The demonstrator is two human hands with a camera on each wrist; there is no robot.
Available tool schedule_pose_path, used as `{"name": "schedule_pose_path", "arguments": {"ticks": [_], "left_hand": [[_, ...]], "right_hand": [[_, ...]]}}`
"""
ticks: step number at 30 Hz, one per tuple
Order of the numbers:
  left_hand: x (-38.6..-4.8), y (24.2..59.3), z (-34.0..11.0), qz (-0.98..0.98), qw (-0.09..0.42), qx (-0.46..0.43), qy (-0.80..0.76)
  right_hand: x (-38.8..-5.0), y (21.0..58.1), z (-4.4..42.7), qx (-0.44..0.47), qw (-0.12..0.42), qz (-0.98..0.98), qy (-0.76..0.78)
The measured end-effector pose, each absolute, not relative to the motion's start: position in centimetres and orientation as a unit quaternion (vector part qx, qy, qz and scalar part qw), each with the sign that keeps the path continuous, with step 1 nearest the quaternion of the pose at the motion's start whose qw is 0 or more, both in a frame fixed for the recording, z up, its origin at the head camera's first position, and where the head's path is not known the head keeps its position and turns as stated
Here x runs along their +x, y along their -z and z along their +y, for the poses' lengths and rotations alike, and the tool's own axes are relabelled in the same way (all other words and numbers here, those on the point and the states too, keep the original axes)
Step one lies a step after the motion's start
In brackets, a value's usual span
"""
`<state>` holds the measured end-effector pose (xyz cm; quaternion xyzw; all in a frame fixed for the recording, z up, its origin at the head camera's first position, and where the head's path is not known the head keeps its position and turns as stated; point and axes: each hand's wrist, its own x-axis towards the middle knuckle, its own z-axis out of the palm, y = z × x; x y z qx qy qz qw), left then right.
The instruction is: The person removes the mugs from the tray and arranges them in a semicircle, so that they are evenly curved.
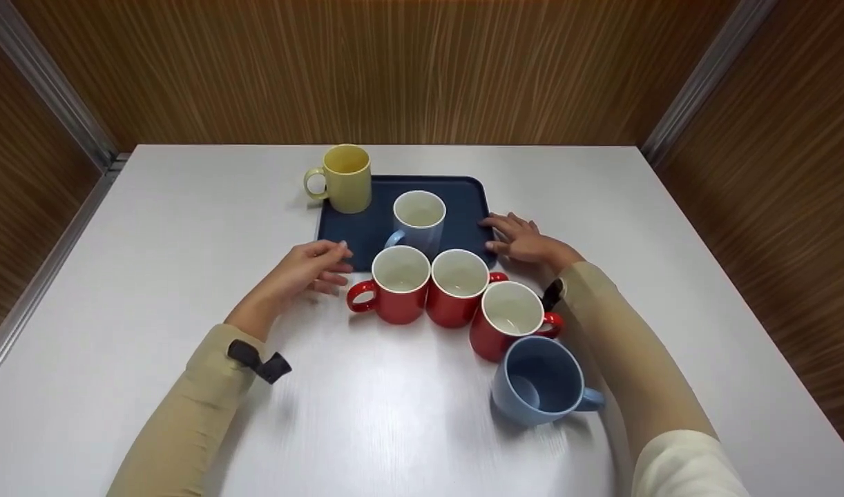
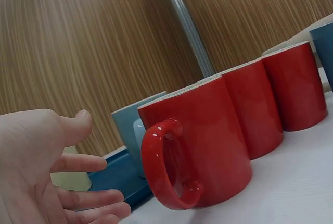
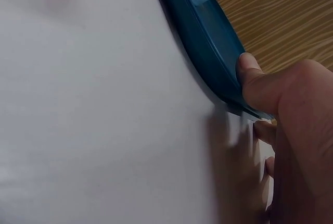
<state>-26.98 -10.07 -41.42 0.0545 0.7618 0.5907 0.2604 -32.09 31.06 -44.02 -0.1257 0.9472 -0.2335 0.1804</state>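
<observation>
While three red mugs [image 1: 452, 310] partly blocked the tray [image 1: 456, 197], the left grip [image 1: 310, 269] spread loosely, empty; the right grip [image 1: 527, 244], fingers extended, touched the tray's rim.

Red mugs [image 1: 452, 308] block the near edge of the tray [image 1: 353, 231]; the left hand [image 1: 303, 269] has room leftward.

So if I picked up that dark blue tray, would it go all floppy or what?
The tray probably won't bend much: it has a raised rim and looks like hard plastic. It's likely light on its own, being so shallow. But the light blue mug on it stands upright, so it might slide or tip if you tilt the tray.
</observation>
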Motion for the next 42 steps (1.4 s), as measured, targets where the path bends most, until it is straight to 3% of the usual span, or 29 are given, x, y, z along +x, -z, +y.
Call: {"name": "schedule_pose_path", "arguments": {"ticks": [8, 20, 42], "left_hand": [[-28.5, 41.1, -8.7, 0.744, 0.266, 0.057, -0.61], [-30.0, 41.9, -7.0, 0.696, 0.327, 0.058, -0.636], [-30.9, 41.4, -4.4, 0.712, 0.348, 0.042, -0.609]], "right_hand": [[-32.4, 44.3, 31.1, -0.151, 0.165, 0.949, 0.22], [-32.4, 44.4, 31.1, -0.163, 0.167, 0.95, 0.209], [-32.0, 44.3, 31.1, -0.145, 0.176, 0.946, 0.23]]}}
